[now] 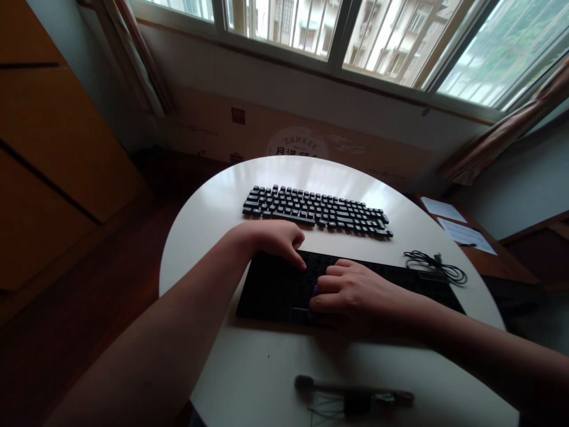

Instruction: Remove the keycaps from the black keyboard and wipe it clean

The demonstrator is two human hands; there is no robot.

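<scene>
In front of me on the white round table lies a black keyboard base with most of its keycaps off. My left hand is closed at its far left edge, the thumb pressed on its top and the other fingers curled mostly out of sight. Over the middle of the base, my right hand is closed around a small purple thing. Only slivers of that thing show between the fingers, so its kind is hidden. Behind the base, loose black keycaps lie in keyboard order.
A coiled black cable lies at the right of the table. Near the front edge is a dark, blurred brush-like tool with thin wires. Papers lie on a wooden surface at the right; a window is beyond.
</scene>
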